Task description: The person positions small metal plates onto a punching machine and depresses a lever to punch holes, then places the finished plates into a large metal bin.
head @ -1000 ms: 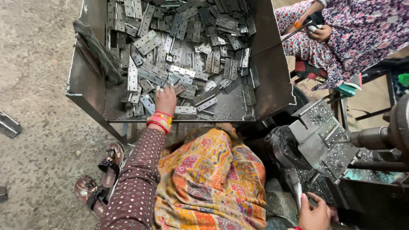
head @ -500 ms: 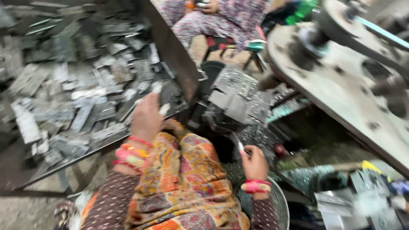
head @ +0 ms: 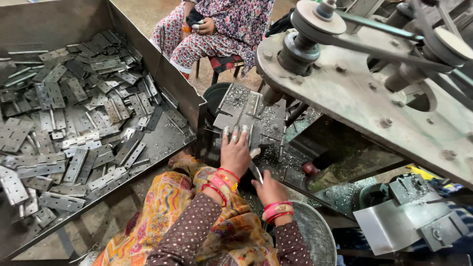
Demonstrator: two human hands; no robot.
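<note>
My left hand (head: 235,151) lies flat, fingers together, pressing a grey hinge plate (head: 246,132) onto the metal jig (head: 241,104) under a drill spindle (head: 270,96). Just behind it, my right hand (head: 268,189) is closed around a thin metal strip or lever (head: 256,172) that sticks up toward the jig. Both wrists wear red and pink bangles. Metal shavings cover the jig and the machine bed around it.
A big steel bin (head: 152,59) on the left holds several loose hinge plates (head: 74,128). The heavy machine frame (head: 354,98) with pulley and belt (head: 315,19) overhangs the right. A round metal basin (head: 315,231) sits by my right knee. Another person (head: 221,29) sits behind.
My left hand left the bin of hinges and moved right onto the jig. My right hand came up beside it. My view swung from the bin to the machine.
</note>
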